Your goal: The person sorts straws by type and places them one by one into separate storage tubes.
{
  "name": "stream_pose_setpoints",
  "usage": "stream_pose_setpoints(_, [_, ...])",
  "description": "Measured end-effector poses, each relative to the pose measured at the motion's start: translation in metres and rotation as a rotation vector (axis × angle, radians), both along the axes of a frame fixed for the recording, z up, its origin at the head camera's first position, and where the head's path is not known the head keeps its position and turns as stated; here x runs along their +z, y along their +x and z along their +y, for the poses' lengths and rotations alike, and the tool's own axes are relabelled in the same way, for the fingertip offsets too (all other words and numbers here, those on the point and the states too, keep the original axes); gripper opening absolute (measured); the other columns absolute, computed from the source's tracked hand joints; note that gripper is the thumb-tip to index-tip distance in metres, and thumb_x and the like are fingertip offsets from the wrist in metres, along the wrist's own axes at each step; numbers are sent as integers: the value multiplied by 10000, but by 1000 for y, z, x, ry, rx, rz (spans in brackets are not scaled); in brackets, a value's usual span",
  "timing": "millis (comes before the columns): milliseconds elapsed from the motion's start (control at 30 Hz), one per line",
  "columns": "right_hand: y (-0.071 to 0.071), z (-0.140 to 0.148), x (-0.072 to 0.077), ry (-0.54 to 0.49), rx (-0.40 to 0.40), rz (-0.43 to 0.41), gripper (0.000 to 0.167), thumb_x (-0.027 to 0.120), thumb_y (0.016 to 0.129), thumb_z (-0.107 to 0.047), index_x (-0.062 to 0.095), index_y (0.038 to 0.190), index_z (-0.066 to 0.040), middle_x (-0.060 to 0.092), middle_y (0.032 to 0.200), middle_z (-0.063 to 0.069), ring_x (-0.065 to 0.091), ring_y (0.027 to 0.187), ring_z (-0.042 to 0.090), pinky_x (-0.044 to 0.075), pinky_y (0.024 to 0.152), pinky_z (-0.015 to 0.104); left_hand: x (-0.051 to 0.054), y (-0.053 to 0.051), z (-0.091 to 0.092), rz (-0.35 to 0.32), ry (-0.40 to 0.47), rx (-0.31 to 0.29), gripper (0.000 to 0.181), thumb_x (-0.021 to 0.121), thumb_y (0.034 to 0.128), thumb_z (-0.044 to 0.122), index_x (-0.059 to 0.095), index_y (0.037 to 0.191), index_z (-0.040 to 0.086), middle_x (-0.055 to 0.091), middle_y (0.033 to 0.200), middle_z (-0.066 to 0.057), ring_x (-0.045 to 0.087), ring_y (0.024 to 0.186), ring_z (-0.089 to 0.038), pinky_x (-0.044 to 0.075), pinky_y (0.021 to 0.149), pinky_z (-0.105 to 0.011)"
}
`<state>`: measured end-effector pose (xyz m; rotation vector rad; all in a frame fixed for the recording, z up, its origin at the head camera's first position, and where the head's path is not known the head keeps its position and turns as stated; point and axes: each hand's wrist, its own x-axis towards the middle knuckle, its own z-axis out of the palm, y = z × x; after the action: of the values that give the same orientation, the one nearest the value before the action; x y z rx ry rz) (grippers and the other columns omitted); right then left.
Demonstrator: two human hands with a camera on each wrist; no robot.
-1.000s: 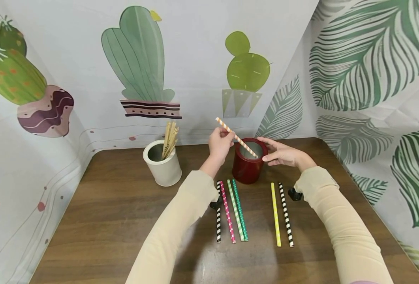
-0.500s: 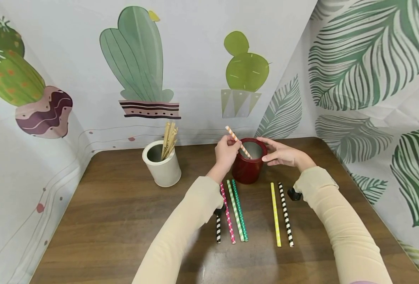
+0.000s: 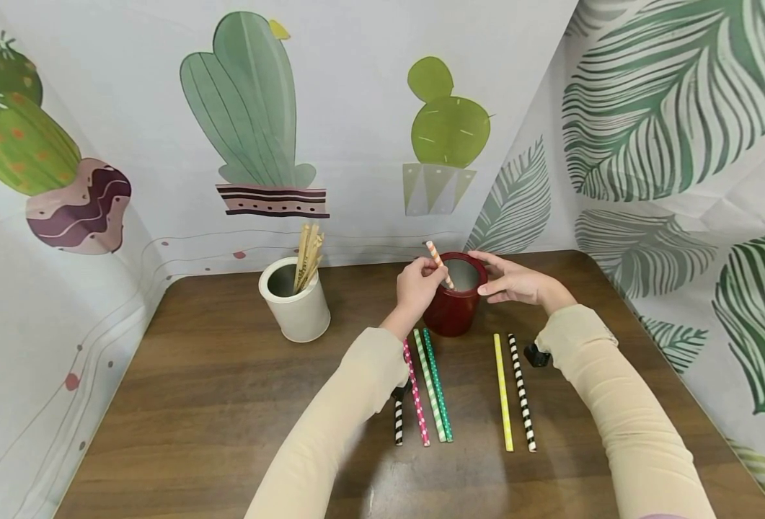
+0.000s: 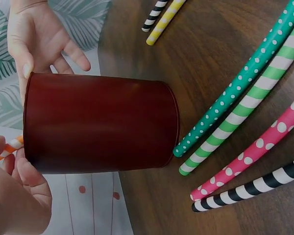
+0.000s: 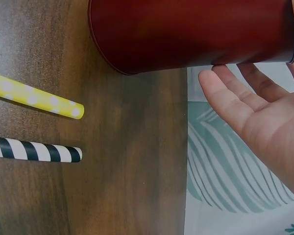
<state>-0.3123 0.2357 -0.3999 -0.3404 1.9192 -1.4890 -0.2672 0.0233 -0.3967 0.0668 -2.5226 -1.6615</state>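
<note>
Our left hand [image 3: 419,287] pinches a thin orange-and-white-striped straw [image 3: 432,251]; our right hand [image 3: 517,282], fingers spread, touches the glossy dark-red cylindrical can [image 3: 452,315] between them.

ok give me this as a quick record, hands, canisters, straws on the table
left hand: pinches orange-and-white striped straw, lower end inside dark red canister
right hand: fingers spread at the canister's rim
dark red canister: upright
cream canister: upright, holds tan sticks
left straws: black-and-white striped straw, pink dotted straw, green-and-white striped straw, teal dotted straw
right straws: yellow dotted straw, another black-and-white striped straw
</note>
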Motion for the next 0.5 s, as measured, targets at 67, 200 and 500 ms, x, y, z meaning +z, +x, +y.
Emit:
stream_pose_setpoints(67, [0,0,0,-1,5,4,824,598,818,-75,77,1428,-263,129,1449,144,486,1041,158,458,863,387,-1,1,-1,5,-7,-3,190,642,795,249,637,921,106,647,814,-26,568,769,-125,428,623,-204])
stream_pose_setpoints(200, [0,-1,0,-1,6,5,823,595,820,-71,73,1430,-252,127,1452,148,493,1032,152,423,908,445,-3,1,-3,23,-12,-5,262,659,783,242,603,999,104,639,866,-35,578,815,-139,441,646,-202])
stream_pose_setpoints(500, [1,-1,1,-1,-4,5,821,597,819,-69,82,1429,-259,137,1452,136,504,1018,140,427,898,449,-9,3,-19,17,-18,-52,400,662,776,246,540,1134,114,616,953,-33,603,805,-150,485,637,-228])
